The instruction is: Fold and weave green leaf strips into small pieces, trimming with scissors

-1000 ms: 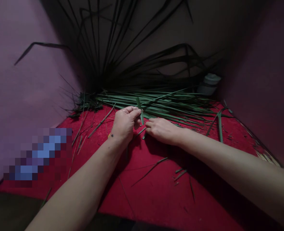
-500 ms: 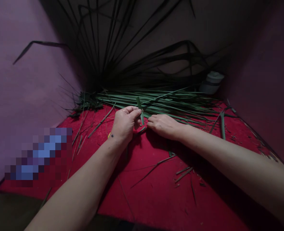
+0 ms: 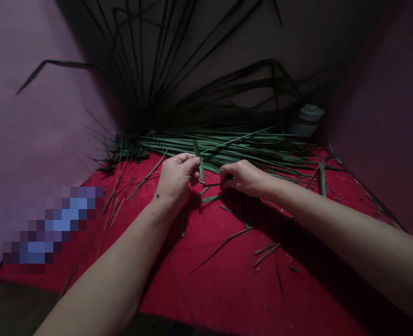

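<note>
- Your left hand has the green leaf strip: grip clamped, thumb and fingertips pinched together near the strip's middle.
- Strip's long axis runs near upright in view, top leaning slightly left; one end pokes above your grip, the other hangs below.
- Your right hand is just right of it, knuckles up, fingers curled; its grip looks closed on the thin dark strip.
- Dark strip lies roughly level, pointing left from your right grip at the green strip's lower end, so the two axes sit nearly square to each other. Touching or just short, can't tell.
- Left hand is nearer the green strip, obviously; the right comes at it from the side.
- Below the gap between your hands, a loose green piece lies on the red surface.
- Leaf pile lies beyond both hands, long axis mostly left to right.
</note>
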`<state>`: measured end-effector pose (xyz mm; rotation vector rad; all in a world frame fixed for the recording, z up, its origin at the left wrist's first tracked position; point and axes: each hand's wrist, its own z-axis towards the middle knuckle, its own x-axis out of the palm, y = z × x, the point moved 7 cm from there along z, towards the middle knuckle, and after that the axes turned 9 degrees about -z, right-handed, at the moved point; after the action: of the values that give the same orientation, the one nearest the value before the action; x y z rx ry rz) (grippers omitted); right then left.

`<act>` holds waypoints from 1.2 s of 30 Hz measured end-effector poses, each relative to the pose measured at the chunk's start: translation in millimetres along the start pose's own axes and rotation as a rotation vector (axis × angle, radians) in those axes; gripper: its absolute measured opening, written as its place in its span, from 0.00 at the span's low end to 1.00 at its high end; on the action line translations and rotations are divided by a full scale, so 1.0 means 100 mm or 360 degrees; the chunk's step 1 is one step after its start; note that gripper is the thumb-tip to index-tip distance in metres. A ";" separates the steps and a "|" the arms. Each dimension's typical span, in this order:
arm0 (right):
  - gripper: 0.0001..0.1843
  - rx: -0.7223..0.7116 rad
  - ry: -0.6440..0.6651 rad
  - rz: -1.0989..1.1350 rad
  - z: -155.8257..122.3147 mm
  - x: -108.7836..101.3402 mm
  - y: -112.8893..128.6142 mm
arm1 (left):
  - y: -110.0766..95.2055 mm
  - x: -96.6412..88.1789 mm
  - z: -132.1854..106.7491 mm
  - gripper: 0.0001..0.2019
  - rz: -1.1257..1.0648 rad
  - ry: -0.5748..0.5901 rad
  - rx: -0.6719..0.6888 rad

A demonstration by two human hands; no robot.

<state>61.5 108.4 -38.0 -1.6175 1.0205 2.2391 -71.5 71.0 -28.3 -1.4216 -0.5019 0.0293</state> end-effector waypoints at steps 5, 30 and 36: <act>0.04 0.0106 -0.0195 0.0188 -0.08 -0.12 -0.13 | -0.01 -0.01 0.00 0.04 -0.0007 -0.0039 0.0000; 0.08 0.0047 -0.0881 0.0951 -0.78 -0.38 0.10 | 0.37 0.45 -0.35 0.09 0.0263 0.0801 -0.0455; 0.08 0.0241 -0.0891 0.0967 -0.91 -0.38 0.04 | 0.38 0.45 -0.38 0.09 0.0296 0.0789 -0.0487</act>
<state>143.3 56.9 -17.2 -0.5794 1.5863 2.6479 -7.7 56.0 -52.4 -1.7009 0.0401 -0.2553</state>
